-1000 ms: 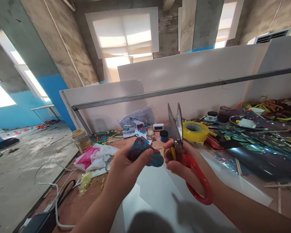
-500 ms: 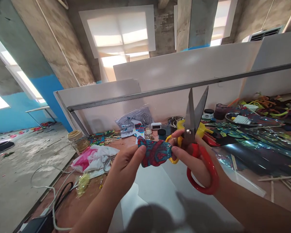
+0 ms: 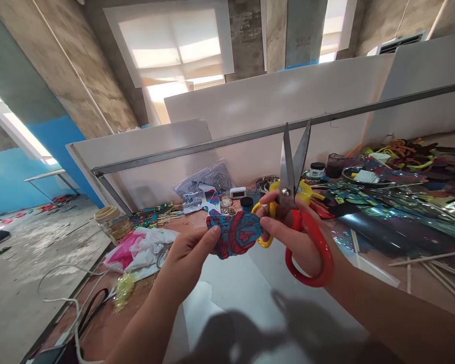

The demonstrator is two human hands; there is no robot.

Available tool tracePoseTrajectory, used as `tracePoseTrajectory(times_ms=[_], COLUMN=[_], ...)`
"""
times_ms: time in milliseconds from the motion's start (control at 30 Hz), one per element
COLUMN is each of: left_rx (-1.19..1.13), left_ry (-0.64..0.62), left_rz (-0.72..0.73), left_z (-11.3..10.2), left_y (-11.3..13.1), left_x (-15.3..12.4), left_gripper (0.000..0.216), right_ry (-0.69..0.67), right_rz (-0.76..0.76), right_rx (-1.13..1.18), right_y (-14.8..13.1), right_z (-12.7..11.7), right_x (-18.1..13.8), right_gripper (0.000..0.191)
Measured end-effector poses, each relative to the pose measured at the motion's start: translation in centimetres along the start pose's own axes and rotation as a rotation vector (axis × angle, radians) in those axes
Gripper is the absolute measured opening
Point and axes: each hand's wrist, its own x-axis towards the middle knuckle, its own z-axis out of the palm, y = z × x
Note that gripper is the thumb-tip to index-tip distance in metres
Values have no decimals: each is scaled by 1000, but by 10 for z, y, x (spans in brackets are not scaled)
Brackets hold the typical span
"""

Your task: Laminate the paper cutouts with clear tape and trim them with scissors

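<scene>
A small flat piece with a red-and-blue swirl pattern (image 3: 235, 235) is held up in front of me. My left hand (image 3: 193, 253) pinches its left end between thumb and fingers. At its right end, the thumb and a finger of my right hand (image 3: 296, 236) touch the edge. That same hand also carries scissors (image 3: 287, 193), with one red and one yellow handle loop. The scissor blades point upward and stand apart, away from the piece. Part of the right fingers is hidden behind the scissors.
White sheets (image 3: 227, 298) lie below my hands. To the left are a glass jar (image 3: 114, 225), a pink-and-white plastic bag (image 3: 144, 250) and a cable (image 3: 78, 313). A yellow tape roll (image 3: 305, 192), dark jars and thin wooden sticks (image 3: 445, 280) lie rightward. A partition stands behind.
The patterned piece now shows a different, rounder outline and pattern, as if turned in the fingers. Both hands and the scissors appear slightly further left and higher, while the camera view has shifted.
</scene>
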Motion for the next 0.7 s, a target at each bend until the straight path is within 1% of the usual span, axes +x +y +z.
tracePoseTrajectory(times_ms=[167,233,300,333,400,500,700], left_rx=[-67,-57,-19,0,32,60,48], left_ry=[-44,-71,-100,-100,-62,-21,-133], left_rz=[-71,-66,-42,-28,-12,-20,-57], left_z=[2,1,-2,-4,-8,-13,-15], left_y=[-2,-2,-1,-1,-1,-3,-6], left_x=[5,7,9,10,13,16,16], left_gripper=[47,48,43,39,32,30,29], right_ry=[-34,-32,-24,-21,-25,-28,-18], right_rz=[27,22,31,33,27,22,26], right_rx=[36,26,-10,-33,-66,-72,-87], right_y=[7,8,8,8,9,12,14], right_z=[-4,-5,-6,-6,-6,-7,-8], right_x=[3,4,6,7,9,11,10], right_gripper=[23,24,25,25,25,26,23])
